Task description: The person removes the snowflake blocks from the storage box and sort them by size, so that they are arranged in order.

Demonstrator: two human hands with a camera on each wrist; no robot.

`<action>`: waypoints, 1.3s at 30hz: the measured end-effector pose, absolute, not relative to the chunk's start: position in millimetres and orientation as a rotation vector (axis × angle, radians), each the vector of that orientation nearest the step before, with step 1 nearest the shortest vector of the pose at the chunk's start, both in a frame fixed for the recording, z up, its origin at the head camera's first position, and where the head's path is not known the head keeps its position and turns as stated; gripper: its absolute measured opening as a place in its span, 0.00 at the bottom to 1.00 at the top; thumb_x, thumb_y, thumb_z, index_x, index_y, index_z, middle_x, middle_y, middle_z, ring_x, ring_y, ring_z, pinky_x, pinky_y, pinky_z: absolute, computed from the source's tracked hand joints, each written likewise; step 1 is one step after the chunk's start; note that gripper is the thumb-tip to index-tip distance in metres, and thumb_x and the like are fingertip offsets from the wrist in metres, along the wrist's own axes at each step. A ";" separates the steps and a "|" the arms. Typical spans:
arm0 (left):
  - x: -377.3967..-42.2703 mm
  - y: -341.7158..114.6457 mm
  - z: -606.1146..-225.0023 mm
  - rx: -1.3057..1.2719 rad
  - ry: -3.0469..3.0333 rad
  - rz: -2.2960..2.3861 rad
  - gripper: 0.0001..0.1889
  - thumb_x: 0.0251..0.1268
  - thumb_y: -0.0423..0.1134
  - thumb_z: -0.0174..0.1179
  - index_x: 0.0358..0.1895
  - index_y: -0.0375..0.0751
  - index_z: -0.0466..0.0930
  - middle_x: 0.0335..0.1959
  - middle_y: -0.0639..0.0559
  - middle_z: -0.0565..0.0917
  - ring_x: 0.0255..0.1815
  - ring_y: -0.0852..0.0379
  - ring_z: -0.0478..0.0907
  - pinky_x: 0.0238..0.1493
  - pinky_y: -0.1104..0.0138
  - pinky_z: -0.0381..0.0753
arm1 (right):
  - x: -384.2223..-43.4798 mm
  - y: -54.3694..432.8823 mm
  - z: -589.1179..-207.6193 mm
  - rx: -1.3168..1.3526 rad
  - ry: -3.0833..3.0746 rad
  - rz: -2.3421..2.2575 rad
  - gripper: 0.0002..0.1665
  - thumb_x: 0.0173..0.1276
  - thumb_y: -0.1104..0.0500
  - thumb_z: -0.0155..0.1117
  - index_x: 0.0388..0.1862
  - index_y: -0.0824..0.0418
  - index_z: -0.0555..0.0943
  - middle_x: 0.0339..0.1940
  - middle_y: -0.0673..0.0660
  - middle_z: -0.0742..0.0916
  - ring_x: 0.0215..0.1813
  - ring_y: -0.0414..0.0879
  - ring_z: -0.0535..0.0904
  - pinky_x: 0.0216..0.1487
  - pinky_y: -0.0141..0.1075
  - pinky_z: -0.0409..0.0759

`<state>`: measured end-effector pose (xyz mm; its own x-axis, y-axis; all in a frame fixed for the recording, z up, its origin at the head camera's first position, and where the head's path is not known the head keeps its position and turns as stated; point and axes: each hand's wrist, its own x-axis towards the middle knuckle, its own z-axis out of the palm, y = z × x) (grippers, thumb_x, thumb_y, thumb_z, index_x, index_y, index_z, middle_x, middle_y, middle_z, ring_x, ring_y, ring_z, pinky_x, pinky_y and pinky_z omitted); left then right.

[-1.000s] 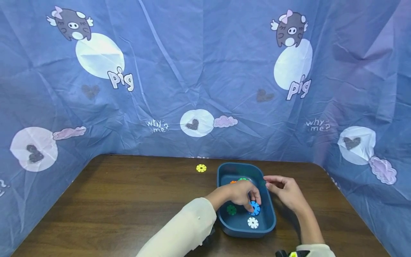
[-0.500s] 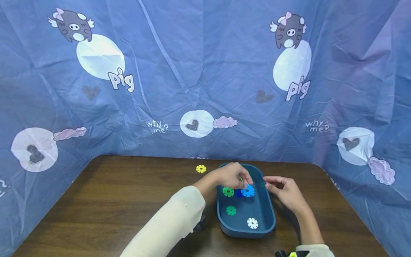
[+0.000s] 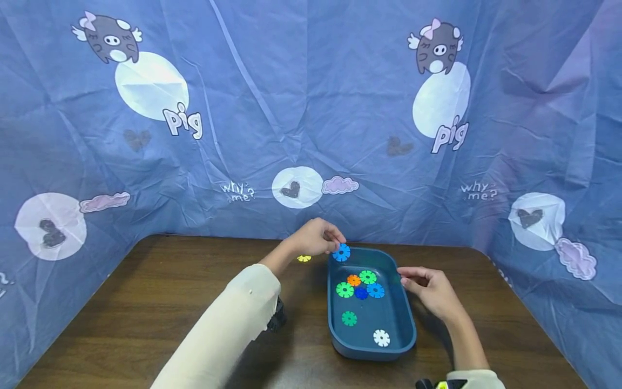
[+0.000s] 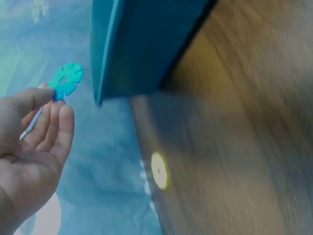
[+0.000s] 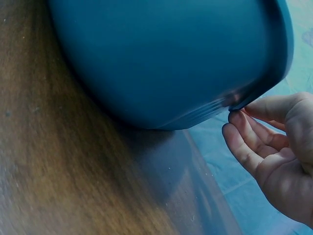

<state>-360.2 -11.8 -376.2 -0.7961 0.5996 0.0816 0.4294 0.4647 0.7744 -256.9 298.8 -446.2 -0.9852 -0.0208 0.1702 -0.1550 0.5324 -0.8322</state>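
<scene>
My left hand [image 3: 316,236] pinches a light-blue notched plastic disc [image 3: 341,252] between thumb and fingertips, above the far left corner of a dark blue tray [image 3: 413,332]. In the left wrist view the same disc [image 4: 72,73] looks turquoise and stands clear of the tray wall [image 4: 142,54]. My right hand [image 3: 430,289] pinches the tray's right rim with thumb and fingers; the right wrist view shows the fingertips [image 5: 236,117] at that edge. Inside the tray lie several more discs, among them an orange disc [image 3: 353,280], a light-blue disc [image 3: 376,290] and a white disc [image 3: 381,338].
A yellow disc [image 3: 304,259] lies on the wooden table [image 3: 160,302] left of the tray, partly covered by my left hand in the head view. A blue printed cloth [image 3: 272,129] hangs behind the table's far edge.
My left hand has risen out of the tray and moved toward its far left corner, carrying a light-blue disc. The discs it covered now show. My right hand stays at the rim.
</scene>
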 end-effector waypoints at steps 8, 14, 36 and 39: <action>-377.2 -53.4 -387.4 0.675 2.547 1.410 0.09 0.69 0.26 0.60 0.48 0.30 0.86 0.37 0.44 0.88 0.29 0.58 0.81 0.40 0.59 0.86 | -257.7 299.6 -446.9 0.155 -2.623 1.444 0.15 0.73 0.62 0.68 0.56 0.67 0.86 0.49 0.62 0.90 0.45 0.46 0.84 0.42 0.32 0.82; -381.9 -78.8 -404.8 0.476 2.611 1.567 0.10 0.65 0.23 0.60 0.46 0.26 0.86 0.33 0.44 0.87 0.25 0.62 0.78 0.34 0.67 0.84 | -259.2 301.8 -448.1 0.140 -2.644 1.432 0.15 0.74 0.63 0.66 0.56 0.66 0.86 0.49 0.61 0.90 0.45 0.47 0.84 0.43 0.33 0.83; -380.6 -112.0 -454.5 -0.024 2.483 1.808 0.08 0.63 0.20 0.63 0.45 0.21 0.85 0.32 0.39 0.87 0.27 0.57 0.84 0.36 0.65 0.88 | -260.0 300.3 -445.7 0.088 -2.668 1.425 0.15 0.74 0.63 0.66 0.57 0.65 0.85 0.50 0.61 0.90 0.48 0.49 0.85 0.44 0.31 0.83; -385.9 -112.9 -461.6 -0.022 2.473 1.800 0.08 0.62 0.20 0.63 0.43 0.22 0.85 0.33 0.38 0.88 0.27 0.55 0.85 0.35 0.63 0.88 | -260.2 300.6 -446.5 0.075 -2.669 1.428 0.15 0.74 0.63 0.66 0.57 0.64 0.86 0.50 0.61 0.90 0.47 0.49 0.85 0.44 0.31 0.83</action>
